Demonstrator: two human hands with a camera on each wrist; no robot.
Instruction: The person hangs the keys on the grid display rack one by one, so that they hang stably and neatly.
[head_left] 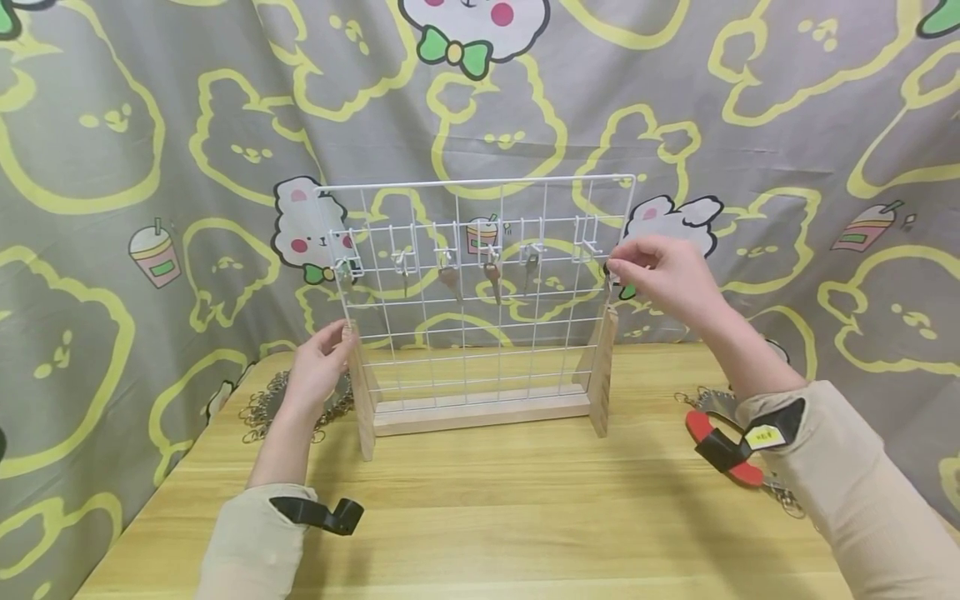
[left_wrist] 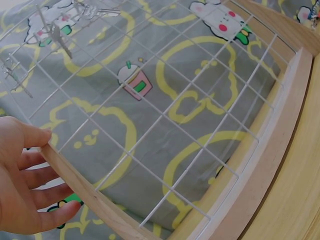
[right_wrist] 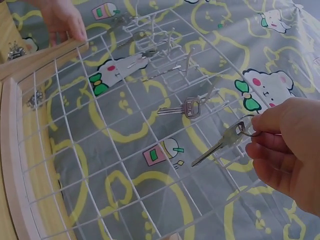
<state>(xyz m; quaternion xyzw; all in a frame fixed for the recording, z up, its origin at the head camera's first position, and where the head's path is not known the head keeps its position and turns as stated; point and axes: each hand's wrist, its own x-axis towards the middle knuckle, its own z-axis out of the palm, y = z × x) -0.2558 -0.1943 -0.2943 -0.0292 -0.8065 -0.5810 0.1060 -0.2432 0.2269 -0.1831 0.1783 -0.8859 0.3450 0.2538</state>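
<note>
A white wire grid rack (head_left: pixel 477 182) stands upright on a wooden base (head_left: pixel 480 412). My left hand (head_left: pixel 315 365) grips the top of its left wooden post (left_wrist: pixel 95 192), thumb in front and other fingers behind. At the upper right of the grid, my right hand (head_left: pixel 671 279) pinches a metal ring (right_wrist: pixel 256 134) with a silver key (right_wrist: pixel 225 142) hanging from it. That key is close to the rightmost white hook (head_left: pixel 588 247), which carries no key in the head view. Several other keys (head_left: pixel 492 279) hang from hooks along the same row.
A pile of metal rings and clasps (head_left: pixel 261 408) lies on the table (head_left: pixel 480 533) behind my left forearm. At the right, a red-handled tool (head_left: pixel 699 425) lies beside more metal pieces (head_left: pixel 708 402), partly hidden by my sleeve. A patterned curtain (head_left: pixel 480 108) hangs behind the rack.
</note>
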